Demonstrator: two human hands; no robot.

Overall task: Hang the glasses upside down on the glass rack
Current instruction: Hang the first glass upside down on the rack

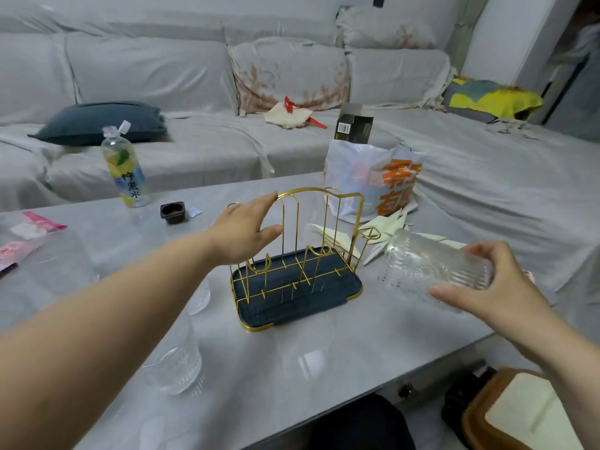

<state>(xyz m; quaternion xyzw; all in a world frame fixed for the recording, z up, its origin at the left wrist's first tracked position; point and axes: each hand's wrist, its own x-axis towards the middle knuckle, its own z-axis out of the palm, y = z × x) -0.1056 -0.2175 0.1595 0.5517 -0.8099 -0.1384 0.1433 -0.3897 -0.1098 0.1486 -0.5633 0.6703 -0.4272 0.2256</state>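
Our left hand (246, 228) reaches forward on an outstretched arm, fingers straight and thumb spread. The index tip touches the top wire of the gold rack (308, 297), and the hand grips nothing. Our right hand (487, 287), to the rack's right, curls its fingers over and its thumb under a ribbed glass (428, 267). The glass is held on its side above the table (324, 352), free end toward the rack but apart from it. Two more glasses (175, 362) stand beneath the left forearm.
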